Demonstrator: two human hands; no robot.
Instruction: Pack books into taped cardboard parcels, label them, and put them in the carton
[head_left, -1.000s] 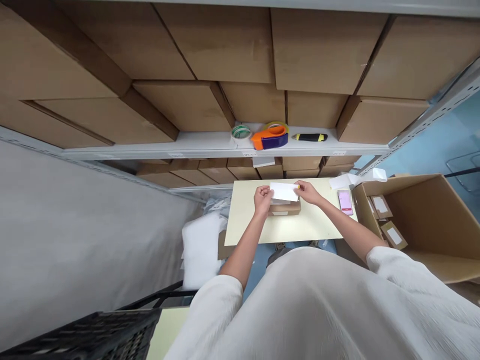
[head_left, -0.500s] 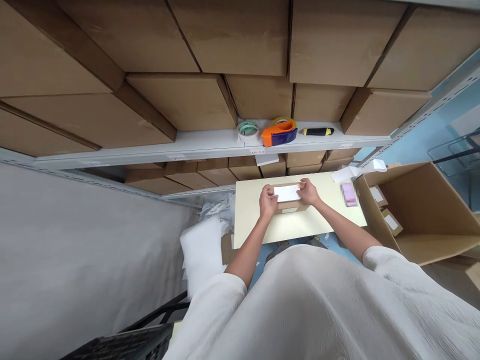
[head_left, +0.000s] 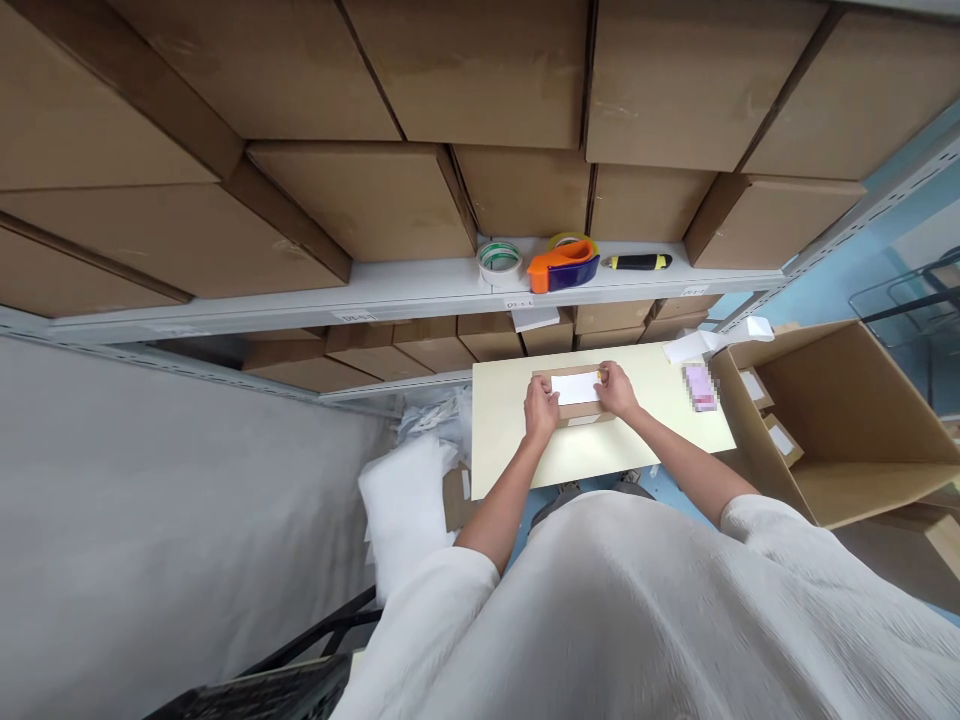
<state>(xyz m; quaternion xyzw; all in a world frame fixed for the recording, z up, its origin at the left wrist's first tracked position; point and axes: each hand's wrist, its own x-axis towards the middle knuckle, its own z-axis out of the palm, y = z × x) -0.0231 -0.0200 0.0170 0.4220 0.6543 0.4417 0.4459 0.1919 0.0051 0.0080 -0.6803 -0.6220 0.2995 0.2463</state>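
A small brown cardboard box (head_left: pixel 570 411) lies on the pale yellow table (head_left: pixel 600 450) in front of me. A white label (head_left: pixel 575 387) lies flat on its top. My left hand (head_left: pixel 541 408) rests on the label's left end, fingers curled down onto it. My right hand (head_left: pixel 616 387) presses the label's right end, and a small yellow bit shows at its fingertips.
A phone (head_left: pixel 700 387) lies on the table's right. An open carton (head_left: pixel 847 420) with small labelled boxes stands further right. On the shelf (head_left: pixel 420 285) sit a tape roll (head_left: pixel 500 261), an orange tape dispenser (head_left: pixel 562 268) and a utility knife (head_left: pixel 637 262). White bags (head_left: pixel 405 500) lie lower left.
The label, held above the box a second ago, has come down flat onto the box top. Both hands have lowered with it and now press its ends.
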